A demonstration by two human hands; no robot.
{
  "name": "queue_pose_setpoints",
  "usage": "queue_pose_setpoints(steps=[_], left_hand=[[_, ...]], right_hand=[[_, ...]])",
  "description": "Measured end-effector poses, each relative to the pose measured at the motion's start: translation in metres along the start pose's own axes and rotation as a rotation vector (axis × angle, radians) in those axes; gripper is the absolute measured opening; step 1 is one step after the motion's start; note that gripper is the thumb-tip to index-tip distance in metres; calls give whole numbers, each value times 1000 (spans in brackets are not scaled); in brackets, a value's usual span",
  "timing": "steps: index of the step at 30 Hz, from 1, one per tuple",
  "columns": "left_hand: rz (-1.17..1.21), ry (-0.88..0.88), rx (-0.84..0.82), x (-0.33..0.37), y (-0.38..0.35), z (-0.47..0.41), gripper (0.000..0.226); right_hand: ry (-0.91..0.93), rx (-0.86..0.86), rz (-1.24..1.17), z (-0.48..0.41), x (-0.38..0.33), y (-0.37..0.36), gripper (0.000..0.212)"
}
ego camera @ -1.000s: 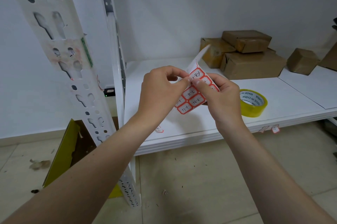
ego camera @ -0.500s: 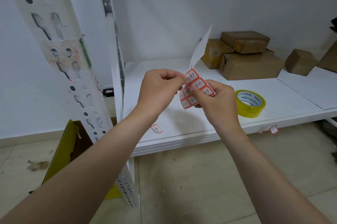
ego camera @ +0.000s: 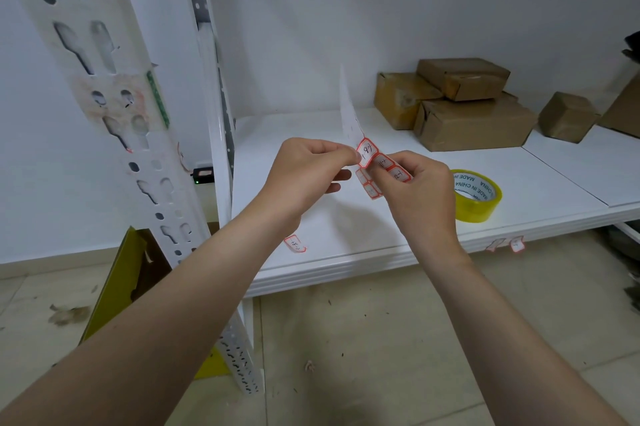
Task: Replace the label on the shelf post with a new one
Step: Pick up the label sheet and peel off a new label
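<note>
The left hand [ego camera: 304, 169], right of the shelf post [ego camera: 107, 6], pinches the corner of one red-bordered label [ego camera: 367, 151] between thumb and forefinger. The right hand [ego camera: 420, 193], further right of the post, has its fingers curled round the label sheet [ego camera: 372, 188], thumb on top. The step looks like peeling (bare backing curls up above the label). Best to draw it off slowly, touching only the edge so the glue stays clean, then carry it left to the stained patch [ego camera: 112, 86] on the post.
</note>
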State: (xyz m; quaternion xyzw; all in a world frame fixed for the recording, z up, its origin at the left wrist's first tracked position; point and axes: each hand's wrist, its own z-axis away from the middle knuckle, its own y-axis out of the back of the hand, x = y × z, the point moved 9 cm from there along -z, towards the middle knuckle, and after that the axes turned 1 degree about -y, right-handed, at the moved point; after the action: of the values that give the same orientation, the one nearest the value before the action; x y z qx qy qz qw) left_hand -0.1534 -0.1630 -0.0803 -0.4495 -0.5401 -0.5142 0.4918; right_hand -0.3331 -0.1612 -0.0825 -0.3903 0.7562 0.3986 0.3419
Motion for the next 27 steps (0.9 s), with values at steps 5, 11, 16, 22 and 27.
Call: queue_pose_setpoints(steps=[5, 11, 16, 22, 27], left_hand=[[-9, 28, -37, -1, -4, 1, 9], [-42, 24, -52, 2, -4, 3, 9], [-81, -20, -24, 13, -1, 6, 5], [-189, -195, -10, 36, 7, 14, 6], [-302, -409, 55, 72, 18, 37, 13]], right_hand=[[-48, 27, 34, -2, 6, 5, 18], [-207, 14, -62, -6, 32, 5, 8], [-519, 72, -320, -4, 73, 9, 13], [-651, 18, -186, -3, 95, 2, 66], [-347, 4, 57, -13, 39, 6, 28]])
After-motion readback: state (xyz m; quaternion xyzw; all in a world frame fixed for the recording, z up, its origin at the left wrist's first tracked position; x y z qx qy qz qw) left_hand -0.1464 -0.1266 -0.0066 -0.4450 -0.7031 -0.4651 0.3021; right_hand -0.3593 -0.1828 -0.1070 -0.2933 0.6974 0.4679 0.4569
